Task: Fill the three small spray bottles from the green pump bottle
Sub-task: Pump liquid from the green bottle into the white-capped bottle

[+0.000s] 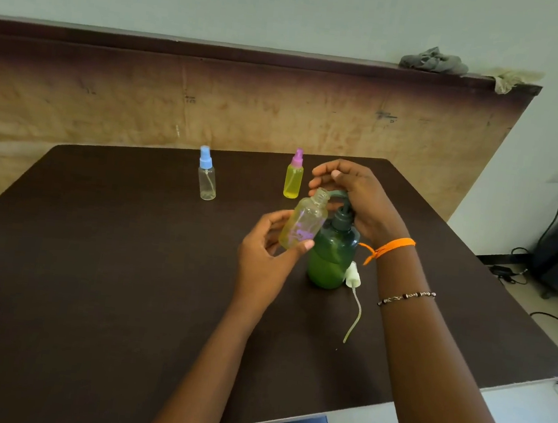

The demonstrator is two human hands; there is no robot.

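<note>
1. The green pump bottle [329, 258] is stood upright on the dark table [93, 260], near its middle, with green liquid seen in its lower part.
2. An uncapped small spray bottle [304, 222] is held tilted, its open neck just beside the pump spout, pinched between the thumb and fingers of the left hand [266, 254].
3. The pump head is covered by the right hand [351, 195], fingers loosely bent.
4. A white spray cap [353, 276] with its tube is laid beside the pump bottle.
5. A blue-capped bottle [207, 179], clear, and a pink-capped bottle [293, 178], yellow-filled, are stood further back, well apart.
</note>
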